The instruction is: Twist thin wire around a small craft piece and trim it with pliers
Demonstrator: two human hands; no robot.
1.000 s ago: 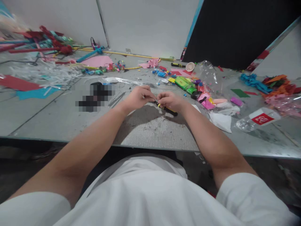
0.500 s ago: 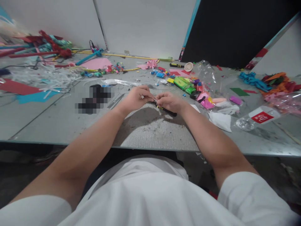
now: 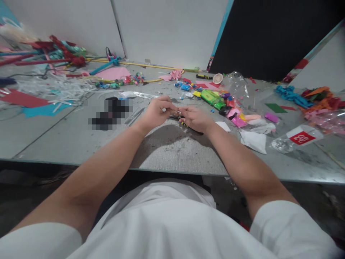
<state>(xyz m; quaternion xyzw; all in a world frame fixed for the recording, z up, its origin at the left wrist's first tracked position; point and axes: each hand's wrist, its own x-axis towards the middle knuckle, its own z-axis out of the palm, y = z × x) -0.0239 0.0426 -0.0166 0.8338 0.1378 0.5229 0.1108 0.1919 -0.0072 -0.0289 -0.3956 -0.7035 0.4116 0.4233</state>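
Observation:
Both my hands meet over the grey mat (image 3: 172,151) at the table's front middle. My right hand (image 3: 194,118) is closed round a small tool with a yellow and black handle (image 3: 188,126), its handle sticking out toward me below the palm. My left hand (image 3: 159,110) is pinched shut just left of it, fingertips touching a tiny piece at the tool's tip; that piece is too small to name. Dark crumbs lie scattered on the mat under the hands.
Coloured clay and paper bits (image 3: 215,99) lie right of the hands, with white paper (image 3: 253,140) and a plastic bottle with a red label (image 3: 299,138). A blurred dark patch (image 3: 110,113) sits to the left. Red and teal paper rolls (image 3: 51,54) fill the far left.
The hands stay together at the same spot. The right hand has shifted slightly, and the tool's handle now lies lower and flatter against the mat.

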